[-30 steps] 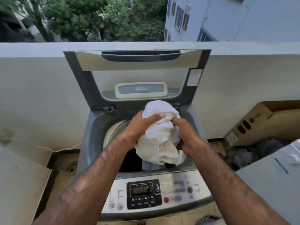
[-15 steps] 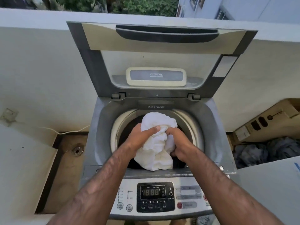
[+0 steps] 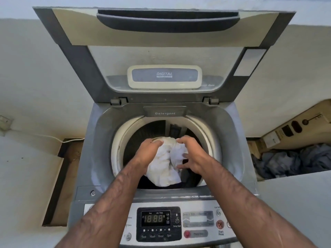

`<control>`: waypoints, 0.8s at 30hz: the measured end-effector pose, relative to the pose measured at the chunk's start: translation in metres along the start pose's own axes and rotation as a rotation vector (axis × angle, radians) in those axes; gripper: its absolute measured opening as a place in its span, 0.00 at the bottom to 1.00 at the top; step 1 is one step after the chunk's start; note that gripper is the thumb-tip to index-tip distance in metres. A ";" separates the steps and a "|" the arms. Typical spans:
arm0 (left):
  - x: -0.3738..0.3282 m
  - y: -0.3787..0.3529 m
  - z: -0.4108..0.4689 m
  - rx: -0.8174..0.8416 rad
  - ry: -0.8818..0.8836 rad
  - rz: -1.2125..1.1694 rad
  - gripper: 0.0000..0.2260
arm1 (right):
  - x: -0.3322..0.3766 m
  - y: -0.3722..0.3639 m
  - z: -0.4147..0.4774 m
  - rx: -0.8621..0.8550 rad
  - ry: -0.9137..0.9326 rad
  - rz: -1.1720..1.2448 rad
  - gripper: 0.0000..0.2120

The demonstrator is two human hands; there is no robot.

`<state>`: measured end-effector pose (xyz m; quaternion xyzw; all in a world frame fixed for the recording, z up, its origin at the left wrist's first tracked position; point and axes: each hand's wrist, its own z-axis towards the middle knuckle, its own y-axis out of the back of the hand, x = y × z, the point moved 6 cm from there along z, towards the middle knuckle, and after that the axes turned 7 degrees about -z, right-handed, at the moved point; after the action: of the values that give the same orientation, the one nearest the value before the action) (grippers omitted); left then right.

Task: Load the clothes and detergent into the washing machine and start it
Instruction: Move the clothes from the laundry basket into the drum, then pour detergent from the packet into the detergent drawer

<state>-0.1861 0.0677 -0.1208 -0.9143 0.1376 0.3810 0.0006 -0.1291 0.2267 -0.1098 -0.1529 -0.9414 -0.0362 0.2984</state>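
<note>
One white cloth (image 3: pixel 165 169) is gripped by two hands, left hand (image 3: pixel 148 151) and right hand (image 3: pixel 194 154), fingers (image 3: pixel 180 166) curled closed around it, inside one washing machine drum (image 3: pixel 125 140).

Brown cardboard box (image 3: pixel 295 127) leaning at right, crumpled grey-blue cloth heap (image 3: pixel 290 162) beneath; thin white cable (image 3: pixel 44 136) trailing along left ledge.

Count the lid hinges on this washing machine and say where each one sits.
2. One hinge sits at the lid's bottom left corner and the other hinge at its bottom right, both behind the tub opening. None looks hidden.
</note>
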 end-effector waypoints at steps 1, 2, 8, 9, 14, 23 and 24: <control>-0.001 -0.002 0.002 -0.004 0.004 -0.006 0.23 | -0.002 0.001 0.003 0.002 -0.007 0.002 0.09; -0.003 -0.005 0.002 -0.005 0.005 -0.021 0.21 | -0.003 0.000 0.006 0.001 -0.010 0.003 0.07; -0.006 -0.011 0.003 0.014 0.027 -0.063 0.19 | -0.010 -0.002 0.012 0.084 0.000 -0.004 0.05; -0.005 -0.011 0.004 0.017 0.032 -0.083 0.17 | -0.011 -0.002 0.012 0.094 -0.004 -0.005 0.05; -0.006 -0.014 0.003 0.058 0.037 -0.122 0.19 | -0.006 0.003 0.001 0.062 0.035 -0.010 0.09; -0.016 -0.022 -0.004 0.177 0.095 -0.350 0.28 | 0.011 0.003 -0.004 0.035 0.084 0.096 0.21; -0.020 -0.023 -0.003 0.192 0.100 -0.418 0.29 | 0.017 0.001 -0.002 0.044 0.094 0.133 0.21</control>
<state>-0.1920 0.0943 -0.1069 -0.9364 -0.0191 0.3118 0.1598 -0.1409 0.2316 -0.0980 -0.2069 -0.9146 -0.0027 0.3475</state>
